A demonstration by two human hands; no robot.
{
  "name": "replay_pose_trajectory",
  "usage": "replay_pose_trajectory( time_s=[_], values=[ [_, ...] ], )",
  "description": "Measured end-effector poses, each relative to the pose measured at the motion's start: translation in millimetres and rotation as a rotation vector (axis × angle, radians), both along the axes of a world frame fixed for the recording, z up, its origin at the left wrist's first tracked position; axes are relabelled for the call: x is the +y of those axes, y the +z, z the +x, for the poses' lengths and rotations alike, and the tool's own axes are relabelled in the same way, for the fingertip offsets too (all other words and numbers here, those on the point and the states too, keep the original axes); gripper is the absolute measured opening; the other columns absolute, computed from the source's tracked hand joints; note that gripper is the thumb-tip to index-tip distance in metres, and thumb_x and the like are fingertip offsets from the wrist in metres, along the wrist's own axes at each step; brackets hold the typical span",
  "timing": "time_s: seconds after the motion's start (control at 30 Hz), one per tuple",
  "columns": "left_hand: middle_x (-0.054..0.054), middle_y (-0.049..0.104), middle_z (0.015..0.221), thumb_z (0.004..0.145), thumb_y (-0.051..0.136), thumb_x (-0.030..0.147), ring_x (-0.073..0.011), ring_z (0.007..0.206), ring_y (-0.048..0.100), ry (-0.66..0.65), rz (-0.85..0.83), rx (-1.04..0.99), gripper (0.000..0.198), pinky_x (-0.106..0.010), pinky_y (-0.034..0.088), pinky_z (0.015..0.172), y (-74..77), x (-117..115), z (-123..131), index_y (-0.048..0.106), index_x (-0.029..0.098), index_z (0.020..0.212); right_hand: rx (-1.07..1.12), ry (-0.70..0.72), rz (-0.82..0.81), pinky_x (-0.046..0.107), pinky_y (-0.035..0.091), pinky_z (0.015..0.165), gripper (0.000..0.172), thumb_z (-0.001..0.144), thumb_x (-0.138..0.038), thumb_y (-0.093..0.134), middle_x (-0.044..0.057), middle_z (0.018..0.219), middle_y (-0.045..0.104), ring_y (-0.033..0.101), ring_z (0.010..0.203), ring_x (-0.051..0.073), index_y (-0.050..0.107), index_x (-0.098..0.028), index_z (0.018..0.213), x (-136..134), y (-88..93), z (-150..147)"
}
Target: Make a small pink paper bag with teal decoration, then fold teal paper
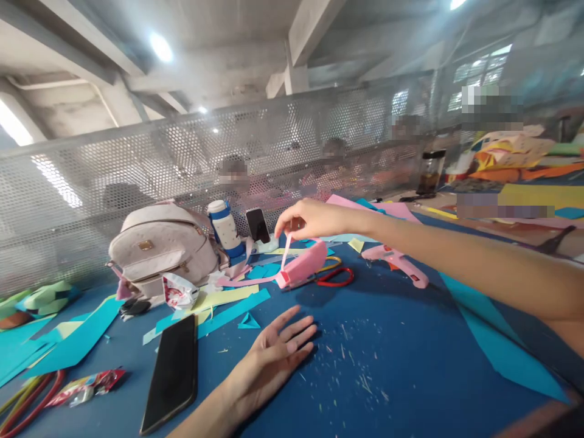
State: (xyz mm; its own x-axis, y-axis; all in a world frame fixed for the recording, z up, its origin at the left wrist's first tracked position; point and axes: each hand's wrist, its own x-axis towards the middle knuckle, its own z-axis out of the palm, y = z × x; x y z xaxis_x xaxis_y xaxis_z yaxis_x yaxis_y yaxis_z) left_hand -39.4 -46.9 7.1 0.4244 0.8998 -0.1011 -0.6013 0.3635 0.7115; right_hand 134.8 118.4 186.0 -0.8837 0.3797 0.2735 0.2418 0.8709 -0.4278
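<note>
My right hand (303, 219) reaches across from the right, with its thumb and fingers pinched on a thin pink strip (286, 252). The strip hangs down to a folded pink piece (303, 264) with a small red spot at its near end; whether they are joined I cannot tell. Red-handled scissors (337, 278) lie just beside that piece, partly under it. A pink glue gun (399, 264) rests on the table below my right forearm. My left hand (280, 350) is held low over the blue table (387, 365), fingers stretched out and nothing in them.
A black phone (170, 374) lies left of my left wrist. Blue and yellow paper strips (235, 313), a snack wrapper (180, 292), a backpack (166, 249), a bottle (225, 228) and a propped phone (258, 225) stand behind. A perforated metal screen (182, 152) borders the table; people sit beyond.
</note>
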Motion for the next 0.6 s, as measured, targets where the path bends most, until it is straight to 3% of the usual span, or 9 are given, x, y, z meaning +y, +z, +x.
replay_pose_trajectory(
  time_s=[0.17,0.3,0.43,0.6],
  values=[
    [-0.017,0.052,0.141,0.080,0.069,0.013,-0.0307,0.135,0.042,-0.030,0.022,-0.041,0.054,-0.043,0.030,0.113,-2.4,-1.1,-2.1,0.055,0.016,0.132,-0.014,-0.098,0.072,0.031,0.043,0.069,0.005,0.078,-0.017,0.066,0.001,0.071,0.066,0.059,0.067,0.014,0.071,-0.017,0.078,26.3,31.7,-3.6],
    [-0.018,0.053,0.140,0.082,0.065,0.016,-0.0306,0.135,0.043,-0.034,0.000,-0.077,0.049,-0.041,0.032,0.111,-0.8,-2.4,-3.6,0.056,0.013,0.130,0.043,-0.185,-0.174,0.029,0.048,0.068,0.011,0.089,-0.019,0.057,0.004,0.075,0.068,0.062,0.067,0.013,0.061,-0.014,0.080,58.2,43.5,-8.5],
    [-0.019,0.053,0.139,0.084,0.060,0.013,-0.0300,0.133,0.045,-0.032,-0.025,-0.103,0.046,-0.040,0.035,0.109,-1.5,-0.4,-4.0,0.056,0.011,0.130,0.051,-0.231,-0.295,0.027,0.052,0.064,0.017,0.097,-0.028,0.048,0.006,0.082,0.068,0.064,0.064,0.012,0.056,-0.015,0.089,89.0,41.3,-11.2],
    [-0.020,0.054,0.137,0.088,0.052,0.008,-0.0302,0.131,0.048,-0.019,-0.061,-0.119,0.042,-0.039,0.037,0.106,-3.1,1.8,-3.5,0.054,0.009,0.130,0.038,-0.298,-0.368,0.023,0.053,0.064,0.017,0.096,-0.029,0.052,0.008,0.091,0.070,0.067,0.075,0.014,0.058,-0.016,0.085,120.2,27.1,-16.3]
  ],
)
